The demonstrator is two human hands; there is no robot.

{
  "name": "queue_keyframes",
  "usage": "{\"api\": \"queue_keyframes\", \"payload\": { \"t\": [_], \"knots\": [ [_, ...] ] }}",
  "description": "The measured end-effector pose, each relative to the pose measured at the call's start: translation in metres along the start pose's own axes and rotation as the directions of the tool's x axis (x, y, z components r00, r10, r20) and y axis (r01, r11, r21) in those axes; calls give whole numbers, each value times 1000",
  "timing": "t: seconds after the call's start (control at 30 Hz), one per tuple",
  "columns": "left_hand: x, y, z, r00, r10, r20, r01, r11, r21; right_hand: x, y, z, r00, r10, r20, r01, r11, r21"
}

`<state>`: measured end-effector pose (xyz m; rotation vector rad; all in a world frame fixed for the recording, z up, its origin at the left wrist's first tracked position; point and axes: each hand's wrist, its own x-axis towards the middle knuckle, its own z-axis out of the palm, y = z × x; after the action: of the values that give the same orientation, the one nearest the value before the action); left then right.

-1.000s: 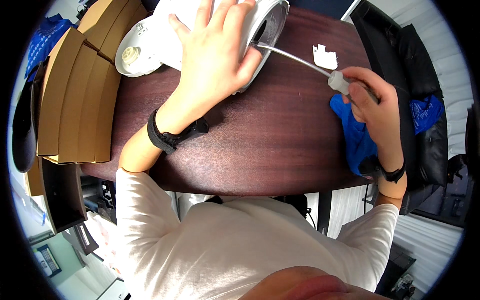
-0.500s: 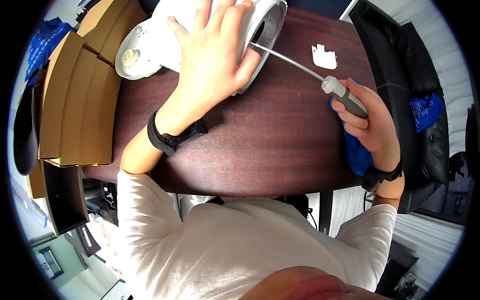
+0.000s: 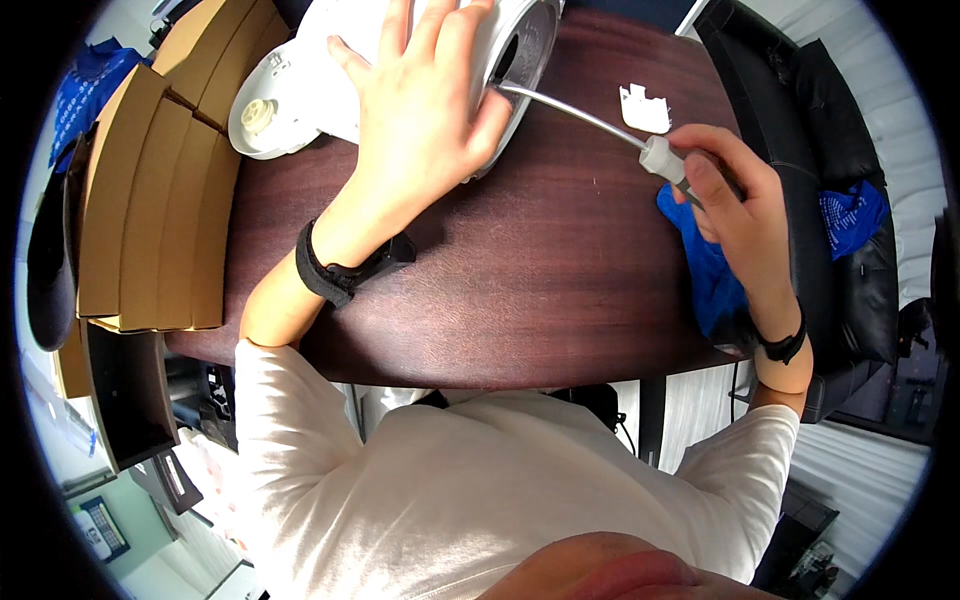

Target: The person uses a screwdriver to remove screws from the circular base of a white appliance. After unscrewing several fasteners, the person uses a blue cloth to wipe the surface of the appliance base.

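My left hand (image 3: 420, 110) lies over a white rounded plastic housing (image 3: 335, 105) at the table's far edge, its fingers spread. In my right hand (image 3: 750, 210) is a screwdriver (image 3: 658, 155) with a grey handle and a long metal shaft. The shaft points to the far left, its tip at the rim of the housing's open round end (image 3: 540, 50), close to my left thumb. Whether the tip sits on a screw is too small to tell. A round white part (image 3: 290, 105) with a cream knob (image 3: 258, 117) lies beside the housing.
A small white plastic piece (image 3: 645, 108) lies on the dark wooden table (image 3: 480, 290), beyond my right hand. Blue cloth (image 3: 700, 260) lies at the right edge. Cardboard boxes (image 3: 150, 210) stand along the left; a black sofa (image 3: 835, 120) stands at the right.
My right hand has rolled around the screwdriver handle, its thumb and fingers now placed differently. The housing and my left hand have shifted slightly left. The screwdriver tip stays at the rim.
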<state>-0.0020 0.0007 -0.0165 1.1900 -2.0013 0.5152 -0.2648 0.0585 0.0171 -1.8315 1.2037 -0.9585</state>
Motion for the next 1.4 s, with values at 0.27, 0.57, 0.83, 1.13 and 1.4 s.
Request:
{"api": "queue_keyframes", "payload": {
  "t": [0.27,0.57,0.83,1.13,1.4],
  "knots": [
    [-1,0,-3,1000,-10,6,10,1000,0,-4,-15,-1,806,-547,227,541,524,-658],
    [1,0,-3,1000,-9,10,9,1000,-21,-9,3,-13,990,94,104,-118,958,262],
    [0,0,-2,1000,-6,5,6,1000,-15,-6,10,-2,967,210,145,-255,819,514],
    [1,-1,0,1000,1,-3,-1,1000,-14,-15,-7,-1,842,-519,146,487,618,-617],
    [2,-1,-3,1000,-8,18,8,1000,-13,-8,16,-4,987,-158,-41,159,987,33]
  ]
}}
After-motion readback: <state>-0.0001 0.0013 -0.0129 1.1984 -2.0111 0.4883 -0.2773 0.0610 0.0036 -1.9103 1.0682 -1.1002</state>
